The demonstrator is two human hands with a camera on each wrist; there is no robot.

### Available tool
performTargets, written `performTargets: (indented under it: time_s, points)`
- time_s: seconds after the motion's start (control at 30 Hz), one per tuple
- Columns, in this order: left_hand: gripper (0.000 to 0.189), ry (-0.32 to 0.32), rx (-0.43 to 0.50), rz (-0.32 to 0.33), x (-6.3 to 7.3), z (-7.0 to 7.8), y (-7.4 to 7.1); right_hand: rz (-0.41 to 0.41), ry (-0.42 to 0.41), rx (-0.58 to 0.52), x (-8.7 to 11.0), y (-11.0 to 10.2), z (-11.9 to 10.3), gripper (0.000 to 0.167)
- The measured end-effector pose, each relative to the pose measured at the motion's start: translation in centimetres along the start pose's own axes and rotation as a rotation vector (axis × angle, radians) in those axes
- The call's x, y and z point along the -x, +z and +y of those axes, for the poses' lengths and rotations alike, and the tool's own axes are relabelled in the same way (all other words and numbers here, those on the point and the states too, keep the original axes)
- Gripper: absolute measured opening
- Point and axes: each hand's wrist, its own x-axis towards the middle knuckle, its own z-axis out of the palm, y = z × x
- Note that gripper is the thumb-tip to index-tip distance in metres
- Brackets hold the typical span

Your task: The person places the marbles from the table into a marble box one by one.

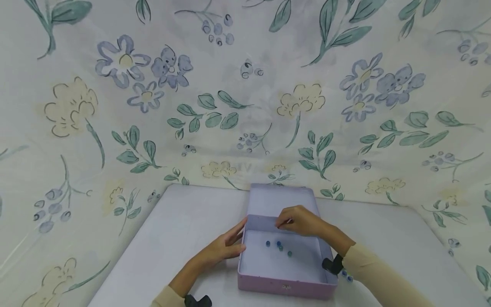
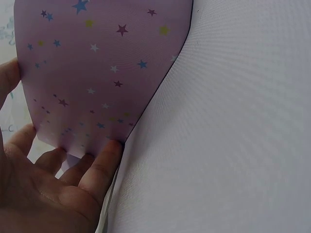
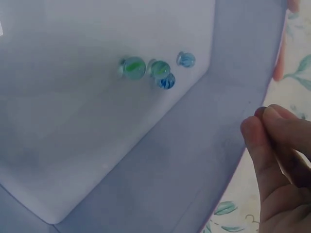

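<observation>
A lilac box (image 1: 289, 286) stands open with its lid (image 1: 281, 198) lying back behind it. Several glass marbles lie on its floor, among them a green-swirled marble (image 3: 134, 68) and a blue marble (image 3: 186, 59). The left hand (image 1: 222, 248) rests against the box's left side. Its fingers (image 2: 99, 174) touch the star-printed outer wall (image 2: 116, 68) in the left wrist view. Over the back part of the box hovers the right hand (image 1: 301, 221), with thumb and fingertips drawn together. Nothing shows between those fingertips in the right wrist view (image 3: 282, 150).
More blue marbles (image 1: 347, 276) lie on the white table (image 1: 184, 213), just outside the box's right side near the right wrist. A floral-patterned backdrop (image 1: 245, 106) rises behind the table.
</observation>
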Motion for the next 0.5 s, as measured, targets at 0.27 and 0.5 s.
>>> performTargets:
  time_s: [0.27, 0.5]
  points:
    - [0.079, 0.002, -0.010, -0.001, 0.0, -0.1, 0.1, -0.034, -0.003, 0.013, -0.7, 1.3, 0.3, 0.015]
    - [0.084, -0.002, -0.017, -0.003, 0.0, 0.0, 0.1, -0.050, 0.026, 0.038, -1.0, 2.8, 1.0, 0.014]
